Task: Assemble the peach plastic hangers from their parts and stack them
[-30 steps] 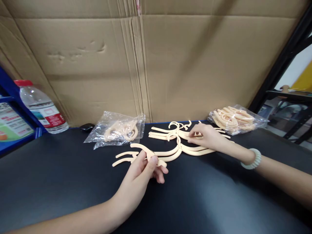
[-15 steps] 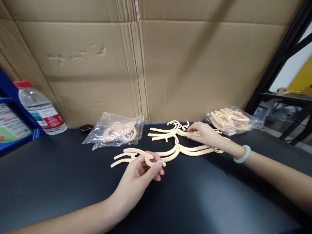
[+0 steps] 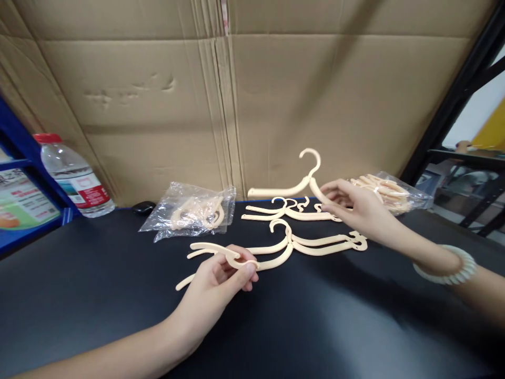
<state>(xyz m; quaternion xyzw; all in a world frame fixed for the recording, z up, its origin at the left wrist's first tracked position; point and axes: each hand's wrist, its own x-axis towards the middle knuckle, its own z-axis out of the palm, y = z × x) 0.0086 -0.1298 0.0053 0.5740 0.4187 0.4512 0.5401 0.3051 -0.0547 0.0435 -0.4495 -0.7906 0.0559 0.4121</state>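
Cardboard [image 3: 276, 100] walls off the back of a black desk [image 3: 98, 295]. Above it, the right hand [image 3: 361, 210] lifts a cream plastic hanger [image 3: 292, 184] clear of the desk, its grip pinched on one arm so that arm's end is hidden; half a second ago this hand lay flat on the far pile [image 3: 292, 211]. The left hand [image 3: 221, 281] keeps its grip closed on the hook of another hanger [image 3: 215, 255] lying near the desk's middle, fingers covering its neck. Between the hands lie two stacked hangers [image 3: 315, 243], smooth and curved. Crinkled clear bags [image 3: 189, 213] blur their contents. A bottle [image 3: 74, 179] stands left.
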